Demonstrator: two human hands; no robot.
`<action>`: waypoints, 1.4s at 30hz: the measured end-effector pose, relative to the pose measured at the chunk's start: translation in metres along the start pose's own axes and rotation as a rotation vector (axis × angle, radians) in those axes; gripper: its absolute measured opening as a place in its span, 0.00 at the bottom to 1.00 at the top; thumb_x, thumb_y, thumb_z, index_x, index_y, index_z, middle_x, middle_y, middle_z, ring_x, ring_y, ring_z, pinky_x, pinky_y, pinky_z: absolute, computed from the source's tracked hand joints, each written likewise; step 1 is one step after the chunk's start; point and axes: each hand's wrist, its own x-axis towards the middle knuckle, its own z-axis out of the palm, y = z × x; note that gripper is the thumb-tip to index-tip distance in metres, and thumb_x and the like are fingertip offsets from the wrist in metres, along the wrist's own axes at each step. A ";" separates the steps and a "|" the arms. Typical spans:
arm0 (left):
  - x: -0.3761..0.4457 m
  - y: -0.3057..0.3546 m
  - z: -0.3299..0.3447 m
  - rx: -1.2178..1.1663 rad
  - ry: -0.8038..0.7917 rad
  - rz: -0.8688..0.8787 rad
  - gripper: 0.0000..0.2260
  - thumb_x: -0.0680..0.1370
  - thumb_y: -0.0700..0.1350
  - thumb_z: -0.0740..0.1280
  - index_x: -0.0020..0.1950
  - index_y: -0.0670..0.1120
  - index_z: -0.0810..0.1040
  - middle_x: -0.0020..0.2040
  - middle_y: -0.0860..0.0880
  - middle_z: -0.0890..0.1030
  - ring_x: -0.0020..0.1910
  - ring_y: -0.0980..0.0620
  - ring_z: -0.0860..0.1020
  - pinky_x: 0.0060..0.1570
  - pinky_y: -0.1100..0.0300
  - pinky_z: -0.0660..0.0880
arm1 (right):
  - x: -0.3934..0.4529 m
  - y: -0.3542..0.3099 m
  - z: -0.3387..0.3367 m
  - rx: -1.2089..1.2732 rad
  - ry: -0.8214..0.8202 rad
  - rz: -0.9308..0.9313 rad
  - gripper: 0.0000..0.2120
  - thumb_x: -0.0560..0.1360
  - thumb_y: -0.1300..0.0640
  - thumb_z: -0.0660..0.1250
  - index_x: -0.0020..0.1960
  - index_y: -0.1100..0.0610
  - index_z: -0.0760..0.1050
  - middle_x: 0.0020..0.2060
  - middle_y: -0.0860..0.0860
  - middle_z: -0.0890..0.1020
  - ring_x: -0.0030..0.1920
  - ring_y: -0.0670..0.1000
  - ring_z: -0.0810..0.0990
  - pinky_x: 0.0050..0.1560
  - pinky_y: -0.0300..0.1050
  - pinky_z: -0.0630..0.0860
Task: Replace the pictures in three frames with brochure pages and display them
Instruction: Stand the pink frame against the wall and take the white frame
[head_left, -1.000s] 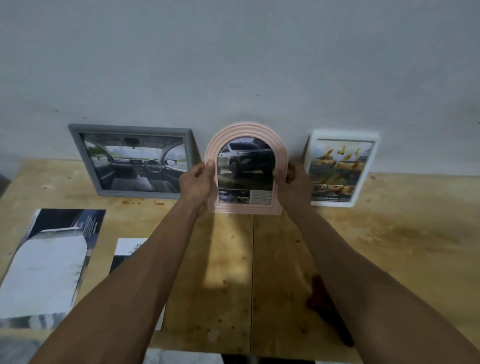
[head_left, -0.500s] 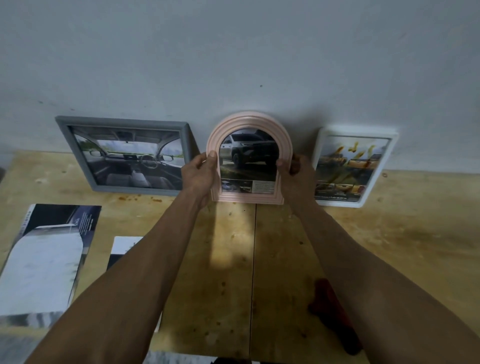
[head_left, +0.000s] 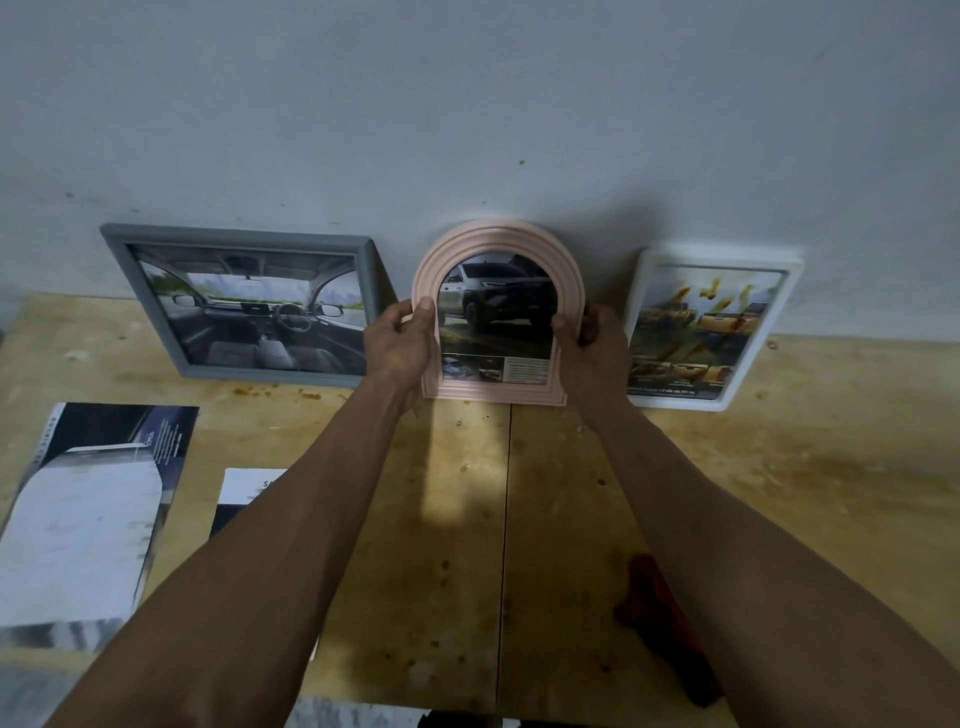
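A pink arched frame (head_left: 496, 240) with a car brochure page stands upright at the back of the wooden table, its top at the wall. My left hand (head_left: 397, 345) grips its left edge and my right hand (head_left: 595, 353) grips its right edge. To its left a grey rectangular frame (head_left: 244, 236) with a car-interior page leans on the wall. On its right stands a white frame (head_left: 719, 260) with a page of yellow vehicles.
Brochure pages (head_left: 88, 519) lie on the wooden table (head_left: 779, 493) at the front left, with another sheet (head_left: 244, 491) partly under my left forearm. A red and black tool (head_left: 660, 618) lies under my right forearm. A grey wall (head_left: 467, 104) rises behind the frames.
Both hands have pushed the pink frame back toward the wall, from a little off the wall to standing between the other two frames.
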 end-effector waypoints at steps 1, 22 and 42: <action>0.000 0.000 0.000 0.000 0.004 0.003 0.16 0.81 0.50 0.66 0.65 0.44 0.78 0.52 0.49 0.81 0.52 0.52 0.79 0.57 0.55 0.78 | 0.000 0.000 0.000 0.003 0.000 0.005 0.15 0.80 0.51 0.65 0.62 0.58 0.72 0.46 0.46 0.76 0.39 0.40 0.73 0.35 0.26 0.64; -0.115 -0.020 -0.034 0.275 -0.110 0.109 0.23 0.81 0.56 0.64 0.72 0.46 0.71 0.67 0.44 0.76 0.61 0.46 0.76 0.55 0.52 0.77 | -0.095 -0.015 -0.059 -0.069 0.066 0.109 0.17 0.78 0.53 0.66 0.66 0.57 0.73 0.53 0.52 0.80 0.50 0.50 0.78 0.57 0.50 0.77; -0.187 -0.062 0.107 0.514 -0.380 0.105 0.11 0.81 0.54 0.65 0.54 0.48 0.80 0.54 0.46 0.82 0.53 0.45 0.80 0.56 0.44 0.80 | -0.095 0.094 -0.211 -0.047 0.094 0.378 0.09 0.75 0.56 0.68 0.54 0.56 0.82 0.45 0.52 0.84 0.46 0.54 0.83 0.52 0.54 0.81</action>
